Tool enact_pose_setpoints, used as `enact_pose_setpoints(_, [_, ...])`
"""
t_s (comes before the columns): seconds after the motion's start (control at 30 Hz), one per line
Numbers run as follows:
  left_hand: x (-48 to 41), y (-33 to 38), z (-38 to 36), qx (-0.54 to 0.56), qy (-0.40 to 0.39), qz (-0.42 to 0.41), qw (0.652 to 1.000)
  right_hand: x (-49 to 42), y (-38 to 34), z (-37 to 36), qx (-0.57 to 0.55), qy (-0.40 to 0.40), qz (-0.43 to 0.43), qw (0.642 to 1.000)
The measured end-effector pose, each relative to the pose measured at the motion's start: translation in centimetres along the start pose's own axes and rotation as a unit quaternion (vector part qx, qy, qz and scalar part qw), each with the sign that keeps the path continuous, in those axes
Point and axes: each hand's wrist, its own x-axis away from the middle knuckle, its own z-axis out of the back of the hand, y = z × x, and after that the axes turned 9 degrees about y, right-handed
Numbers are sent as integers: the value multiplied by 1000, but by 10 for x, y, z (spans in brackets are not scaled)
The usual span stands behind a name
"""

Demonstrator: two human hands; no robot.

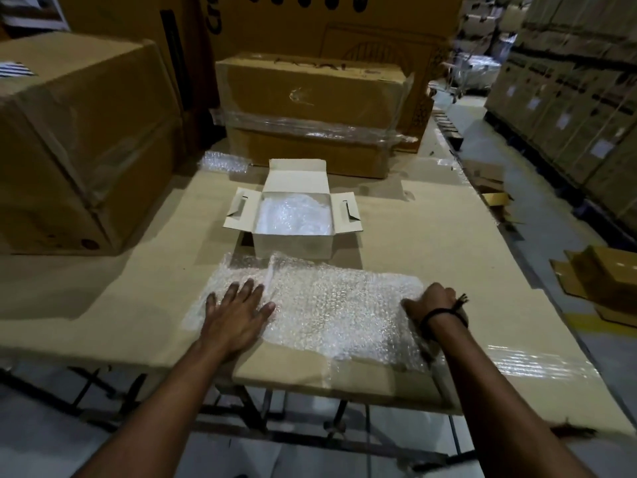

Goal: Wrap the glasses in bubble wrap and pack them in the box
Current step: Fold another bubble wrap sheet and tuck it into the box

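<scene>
Hands rest on the wrap [331,305]: left hand [238,315] flat, fingers spread; right hand [432,303] curled round its right edge. It should handle light, soft, slippery; grip edges. Beyond both hands the box [293,244] stands open.

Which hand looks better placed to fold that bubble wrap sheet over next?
Probably the right hand: it grips the right edge of the bubble wrap sheet, while the left hand lies flat on it, holding it down.
</scene>
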Motion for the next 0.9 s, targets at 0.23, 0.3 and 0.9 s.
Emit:
enact_pose_setpoints(0.23, [2,-7,-1,-17,71,5,997,-5,-20,-1,19,-20,57,998])
enact_pose_setpoints(0.3, [1,-12,-4,-21,44,0,999,-2,-19,-2,47,-18,34,998])
enact_pose_setpoints(0.9, [-16,-75,21,-11,86,-67,994,56,-111,68,-143,45,149,978])
